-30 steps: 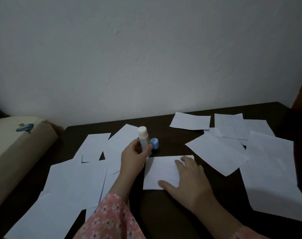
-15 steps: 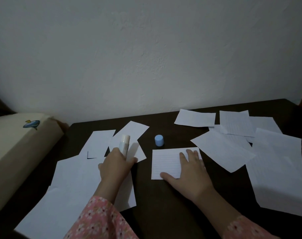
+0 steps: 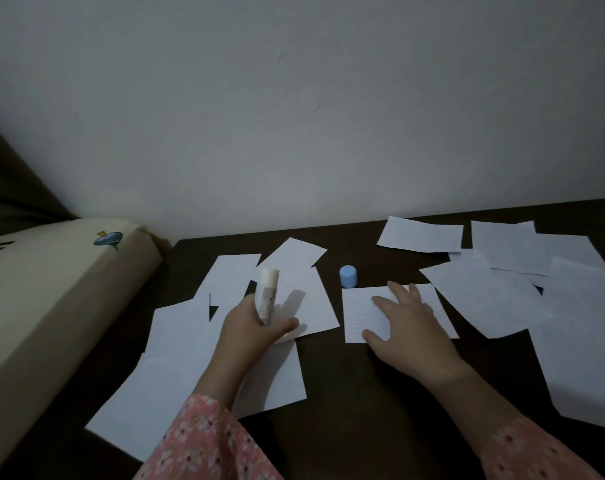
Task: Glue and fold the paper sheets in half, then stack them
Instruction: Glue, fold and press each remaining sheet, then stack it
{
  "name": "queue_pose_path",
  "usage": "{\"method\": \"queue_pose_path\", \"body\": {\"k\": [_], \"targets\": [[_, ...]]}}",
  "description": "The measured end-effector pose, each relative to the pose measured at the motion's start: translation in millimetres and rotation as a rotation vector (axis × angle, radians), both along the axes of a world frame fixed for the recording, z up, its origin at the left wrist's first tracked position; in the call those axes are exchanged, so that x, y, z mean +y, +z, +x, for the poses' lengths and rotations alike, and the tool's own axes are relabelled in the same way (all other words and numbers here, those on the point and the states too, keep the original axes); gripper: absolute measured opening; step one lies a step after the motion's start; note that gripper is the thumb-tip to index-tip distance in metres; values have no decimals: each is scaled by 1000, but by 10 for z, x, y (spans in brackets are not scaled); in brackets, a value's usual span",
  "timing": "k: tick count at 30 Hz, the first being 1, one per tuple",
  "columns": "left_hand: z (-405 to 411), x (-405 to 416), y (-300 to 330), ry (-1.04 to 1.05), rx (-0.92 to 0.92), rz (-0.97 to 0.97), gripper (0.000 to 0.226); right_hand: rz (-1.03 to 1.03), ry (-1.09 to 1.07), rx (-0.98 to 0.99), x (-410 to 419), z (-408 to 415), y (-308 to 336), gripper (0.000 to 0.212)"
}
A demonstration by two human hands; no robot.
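My left hand (image 3: pixel 249 327) grips an uncapped white glue stick (image 3: pixel 267 293), held upright over the loose white sheets (image 3: pixel 187 344) on the left of the dark table (image 3: pixel 346 403). The stick's blue cap (image 3: pixel 348 276) stands alone just behind a small lined, folded sheet (image 3: pixel 358 315). My right hand (image 3: pixel 406 323) lies flat on that sheet with fingers spread. More white sheets (image 3: pixel 484 299) are scattered on the right.
A cream cushion or padded edge (image 3: pixel 52 306) with a small blue print borders the table on the left. A plain white wall (image 3: pixel 311 116) rises right behind the table. Paper covers most of both table sides.
My left hand has carried the glue stick from beside the blue cap leftward over the left sheets. My right hand stays pressed on the folded sheet.
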State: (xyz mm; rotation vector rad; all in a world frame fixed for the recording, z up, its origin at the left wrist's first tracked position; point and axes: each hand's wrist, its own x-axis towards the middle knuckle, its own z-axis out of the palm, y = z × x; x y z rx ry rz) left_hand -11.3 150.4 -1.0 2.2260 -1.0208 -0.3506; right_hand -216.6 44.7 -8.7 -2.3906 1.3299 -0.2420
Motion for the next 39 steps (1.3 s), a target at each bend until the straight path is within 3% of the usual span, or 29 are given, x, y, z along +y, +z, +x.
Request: {"method": "queue_pose_path", "body": {"k": [6,9,15,21,24,32,39], "targets": [[161,299,-32,78,-50,160,89,-127,78,-204,296,385,45,39],[195,349,-88,119,-72,245,93,-119,112,-161,351,675,67,45],[234,352,-165,118,-59,225,97,-49,40,108,327,1016,-44,75],[276,339,-172,106,-53,233,96,-74,14,58,284,1024,-85,57],[276,346,-171,98,-63,229,94,-80,-3,-16,254,984,-82,50],[243,327,-89,103,-48,206,84,113,-28,-503,269,736,195,39],[37,208,23,107,-60,-96,54,311,-23,-556,95,-98,446,47]]}}
